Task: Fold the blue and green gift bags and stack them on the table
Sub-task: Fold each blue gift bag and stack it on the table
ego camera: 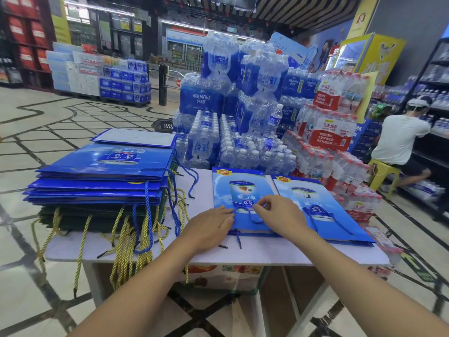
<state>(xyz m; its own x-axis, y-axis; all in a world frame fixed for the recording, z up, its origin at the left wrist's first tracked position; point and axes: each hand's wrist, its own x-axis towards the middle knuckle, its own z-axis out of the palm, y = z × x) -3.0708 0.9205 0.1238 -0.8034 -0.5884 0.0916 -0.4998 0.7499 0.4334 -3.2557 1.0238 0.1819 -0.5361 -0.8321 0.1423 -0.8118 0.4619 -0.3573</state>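
So the table [243,255] has a big stack [102,181] of folded bags on its left side, blue ones on top of green. Right of that, two blue bags lie flat side by side. The middle bag [239,188] is under both hands: left hand [209,227] flat on its near left edge, fingers straight, right hand [279,212] pinching its cord [256,221].

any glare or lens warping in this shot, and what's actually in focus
Head view: the wide lens bows the floor tiles and the right shelving toward the frame edges; overhead light leaves pale glare on the glossy stack of blue bags; the left hand, the right hand pinching the cord handle and the flat blue bag are sharp, the far water display soft.
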